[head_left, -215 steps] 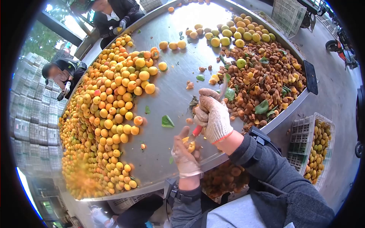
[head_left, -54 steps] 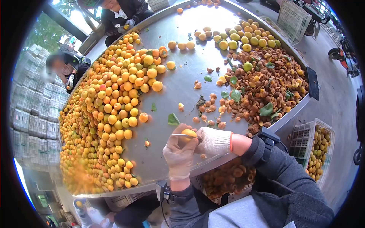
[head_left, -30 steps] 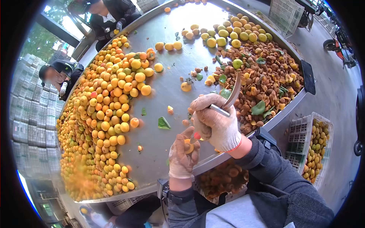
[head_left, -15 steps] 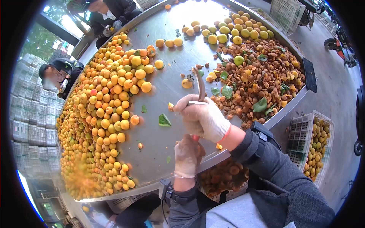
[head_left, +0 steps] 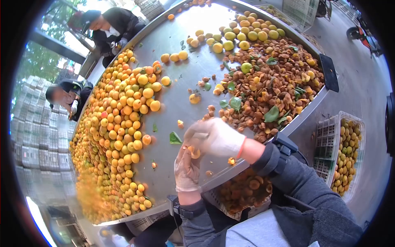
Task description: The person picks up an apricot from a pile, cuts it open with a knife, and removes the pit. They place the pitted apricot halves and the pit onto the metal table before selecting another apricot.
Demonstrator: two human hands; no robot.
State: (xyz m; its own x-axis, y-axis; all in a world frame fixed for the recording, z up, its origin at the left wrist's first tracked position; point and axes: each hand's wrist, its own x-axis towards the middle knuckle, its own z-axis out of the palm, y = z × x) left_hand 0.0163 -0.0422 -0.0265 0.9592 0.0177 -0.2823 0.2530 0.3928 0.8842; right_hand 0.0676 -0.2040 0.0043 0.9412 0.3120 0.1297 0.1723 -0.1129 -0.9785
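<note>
My left hand (head_left: 187, 169), in a thin whitish glove, is closed around a cut apricot-like fruit (head_left: 194, 152) whose orange flesh shows between the fingers. Above it and touching is my gloved right hand (head_left: 222, 138), smeared by motion, its fingers curled. A pale flat strip of a curved tool (head_left: 200, 136) shows at these fingers; its brown curved part cannot be made out. Both hands are over the near edge of the metal table (head_left: 164, 119). A fruit scrap (head_left: 232, 161) lies beside the right wrist, and a green leaf (head_left: 175, 138) lies left of the hands.
Whole orange fruits (head_left: 123, 123) are heaped on the left. Brown pits and scraps (head_left: 271, 86) form a pile on the right, below yellower fruits (head_left: 251, 31). A fruit-filled crate (head_left: 327, 144) stands at right; brown scraps (head_left: 242, 189) lie below the edge. Two people (head_left: 113, 26) work across the table.
Both hands have moved left, the right one also down against the left. The tool's upright brown part no longer shows. Cut fruit is now visible in my left hand.
</note>
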